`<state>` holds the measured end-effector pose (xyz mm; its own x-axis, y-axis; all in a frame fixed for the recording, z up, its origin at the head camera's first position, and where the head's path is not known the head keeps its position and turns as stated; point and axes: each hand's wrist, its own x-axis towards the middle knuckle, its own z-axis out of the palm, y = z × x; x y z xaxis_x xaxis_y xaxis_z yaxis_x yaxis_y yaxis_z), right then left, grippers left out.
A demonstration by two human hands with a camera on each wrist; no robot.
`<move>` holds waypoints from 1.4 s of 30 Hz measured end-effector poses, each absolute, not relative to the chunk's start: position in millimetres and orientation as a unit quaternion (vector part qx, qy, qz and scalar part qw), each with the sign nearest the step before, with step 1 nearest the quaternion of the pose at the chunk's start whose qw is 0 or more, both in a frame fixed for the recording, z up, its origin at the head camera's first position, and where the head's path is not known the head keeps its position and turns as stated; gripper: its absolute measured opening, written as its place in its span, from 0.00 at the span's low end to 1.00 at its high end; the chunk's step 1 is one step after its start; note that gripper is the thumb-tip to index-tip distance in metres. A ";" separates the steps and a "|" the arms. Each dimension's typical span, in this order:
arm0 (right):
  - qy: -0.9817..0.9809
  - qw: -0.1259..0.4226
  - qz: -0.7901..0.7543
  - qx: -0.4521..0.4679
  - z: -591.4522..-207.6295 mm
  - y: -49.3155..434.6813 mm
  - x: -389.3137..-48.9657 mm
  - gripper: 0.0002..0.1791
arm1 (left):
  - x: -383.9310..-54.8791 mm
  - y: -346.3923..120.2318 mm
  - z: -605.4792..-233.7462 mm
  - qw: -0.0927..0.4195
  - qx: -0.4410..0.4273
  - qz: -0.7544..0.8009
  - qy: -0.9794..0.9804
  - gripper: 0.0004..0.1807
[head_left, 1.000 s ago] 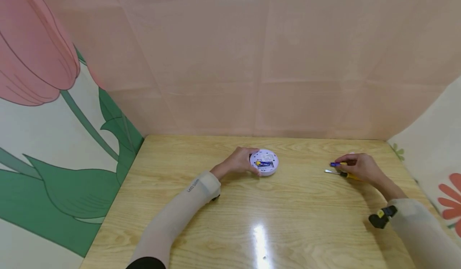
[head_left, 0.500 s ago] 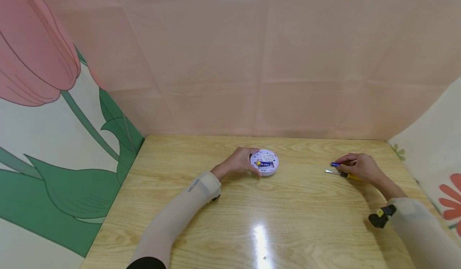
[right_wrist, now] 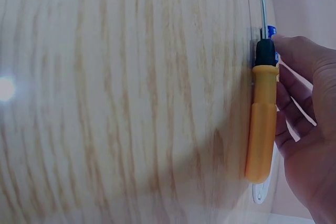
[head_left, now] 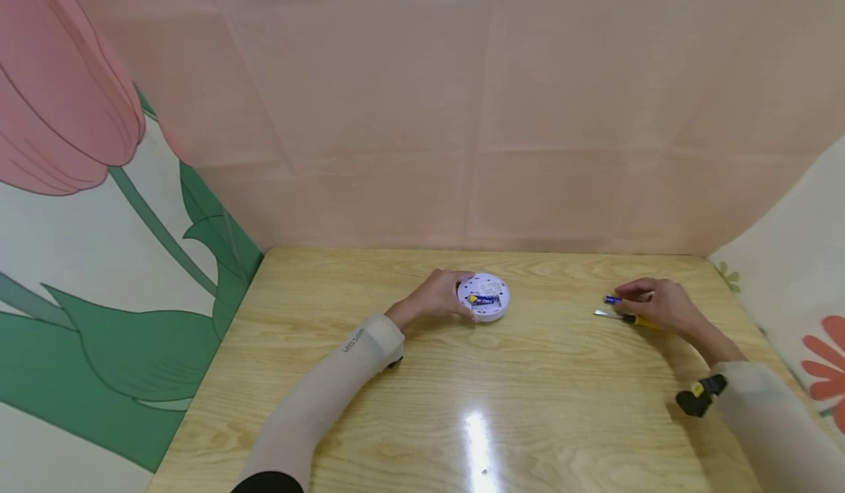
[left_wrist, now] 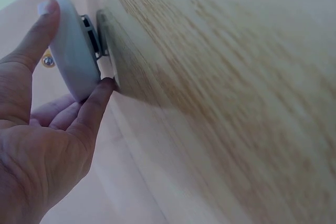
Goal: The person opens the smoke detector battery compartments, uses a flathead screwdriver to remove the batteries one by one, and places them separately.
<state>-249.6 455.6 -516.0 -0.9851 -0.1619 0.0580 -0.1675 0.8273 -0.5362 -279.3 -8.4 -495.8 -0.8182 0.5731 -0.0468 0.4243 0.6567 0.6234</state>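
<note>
A round white battery-powered device (head_left: 498, 309) stands at the table's rear middle, a blue-and-yellow battery (head_left: 485, 301) on its upper face. My left hand (head_left: 436, 295) grips its left rim, thumb and fingers on opposite sides. The left wrist view shows a bracket (left_wrist: 92, 35) on the side towards the table. To the right, my right hand (head_left: 663, 308) pinches a second blue battery (head_left: 611, 300), mostly hidden by the fingers. Just in front of that hand lies a flat-blade screwdriver (right_wrist: 262, 129) with a yellow handle, which partly covers the battery in the right wrist view.
A small white piece with a hole (right_wrist: 258, 192) shows behind the screwdriver's handle end. The wooden table (head_left: 528, 390) meets a pink backdrop (head_left: 475, 148) at the rear. Flower-print panels (head_left: 152, 273) rise along both sides.
My right fingers have shifted slightly over the second battery, and its yellow part is now covered. The left hand and the round device hold their place.
</note>
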 end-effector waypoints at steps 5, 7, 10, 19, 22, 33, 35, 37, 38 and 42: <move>-0.955 0.019 0.283 0.093 -510.9 451.2 -249.6 0.24 | -280.0 -8.7 -495.9 0.124 0.277 0.312 0.900 0.56; -0.955 0.021 0.279 0.097 -509.2 448.8 -249.1 0.26 | -280.4 -8.7 -496.0 0.125 0.276 0.313 0.900 0.56; -0.956 0.018 0.277 0.096 -507.4 444.7 -248.7 0.28 | -280.6 -8.9 -495.7 0.124 0.278 0.313 0.900 0.56; -0.954 0.010 0.276 0.116 -502.1 432.6 -248.6 0.28 | -281.7 -8.1 -496.8 0.122 0.279 0.301 0.904 0.56; -0.951 0.010 0.281 0.130 -499.8 429.9 -248.1 0.28 | -281.6 -8.0 -496.5 0.125 0.274 0.302 0.905 0.56; -0.943 0.014 0.299 0.144 -497.7 415.0 -248.9 0.27 | -280.9 -8.4 -496.0 0.125 0.279 0.301 0.903 0.55; -0.942 0.018 0.302 0.148 -497.6 411.0 -249.4 0.27 | -281.1 -8.4 -496.2 0.125 0.280 0.304 0.902 0.55; -0.940 0.021 0.307 0.148 -497.6 407.4 -250.0 0.26 | -280.9 -8.5 -496.3 0.125 0.281 0.308 0.900 0.55; -0.939 0.023 0.309 0.148 -497.4 405.6 -250.1 0.26 | -280.8 -8.4 -496.5 0.126 0.281 0.309 0.900 0.55; -0.936 0.030 0.318 0.149 -496.9 400.1 -250.3 0.26 | -280.2 -8.3 -496.0 0.128 0.277 0.311 0.900 0.55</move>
